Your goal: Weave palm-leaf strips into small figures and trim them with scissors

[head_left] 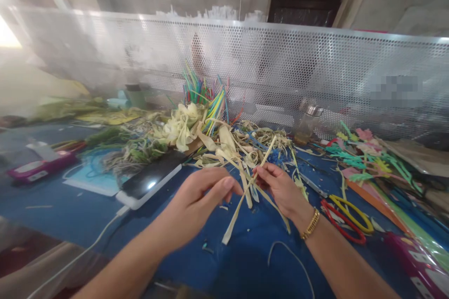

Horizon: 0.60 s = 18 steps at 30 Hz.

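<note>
Pinched between the thumb and fingers of my right hand (282, 189) are narrow, pale dried husk strips (232, 223), crossed over each other. One strip slants up past the fingertips, while other ends hang down on both sides. My left hand (199, 198) hovers just left of the crossing, palm down. Its fingers are bent and loosely apart, with nothing visible in them; the fingertips come close to the strips. Behind both hands lies a pile of curled husk pieces (226, 140). Red-and-yellow-handled scissors (345, 217) rest beside my right wrist.
A tablet (150, 175) with a charging cable lies left on the blue tabletop (224, 261). Purple power strips (45, 166) sit at both sides. A glass jar (307, 124), coloured stems (206, 96) and paper-like flowers (372, 149) stand or lie before the perforated metal panel (280, 60).
</note>
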Each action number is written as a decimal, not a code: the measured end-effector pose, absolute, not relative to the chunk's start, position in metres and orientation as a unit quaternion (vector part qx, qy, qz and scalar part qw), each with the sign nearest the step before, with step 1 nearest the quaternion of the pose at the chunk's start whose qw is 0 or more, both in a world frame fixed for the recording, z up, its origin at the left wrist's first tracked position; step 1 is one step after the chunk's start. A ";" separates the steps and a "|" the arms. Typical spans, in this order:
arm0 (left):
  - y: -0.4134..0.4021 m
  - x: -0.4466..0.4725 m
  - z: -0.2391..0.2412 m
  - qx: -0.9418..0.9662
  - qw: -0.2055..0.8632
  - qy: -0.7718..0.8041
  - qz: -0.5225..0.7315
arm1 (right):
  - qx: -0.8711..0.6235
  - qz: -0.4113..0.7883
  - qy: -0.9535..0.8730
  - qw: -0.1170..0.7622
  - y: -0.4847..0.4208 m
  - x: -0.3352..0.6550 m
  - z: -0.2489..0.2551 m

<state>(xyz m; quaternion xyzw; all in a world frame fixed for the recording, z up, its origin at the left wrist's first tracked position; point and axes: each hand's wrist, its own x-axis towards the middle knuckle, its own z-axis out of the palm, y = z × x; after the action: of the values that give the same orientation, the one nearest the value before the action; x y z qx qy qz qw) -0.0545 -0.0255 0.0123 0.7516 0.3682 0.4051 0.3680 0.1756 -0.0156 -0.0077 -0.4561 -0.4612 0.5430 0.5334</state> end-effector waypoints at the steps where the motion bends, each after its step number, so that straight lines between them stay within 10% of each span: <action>1: -0.025 -0.052 0.022 0.780 0.341 0.373 0.369 | -0.452 0.542 -0.457 0.541 -0.016 0.176 -0.005; 5: 0.000 -0.031 0.024 0.822 0.248 0.387 0.337 | -0.438 0.540 -0.447 0.563 -0.019 0.175 0.001; 18: 0.016 0.005 0.006 0.717 0.459 0.328 0.409 | -0.488 0.391 -0.615 0.480 -0.021 0.176 0.002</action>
<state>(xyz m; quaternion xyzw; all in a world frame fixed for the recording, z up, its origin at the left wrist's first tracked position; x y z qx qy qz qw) 0.0046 0.0162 0.0059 0.7171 0.3281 0.4094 0.4588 0.1760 -0.0213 0.0023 -0.4879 -0.6149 0.3912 0.4805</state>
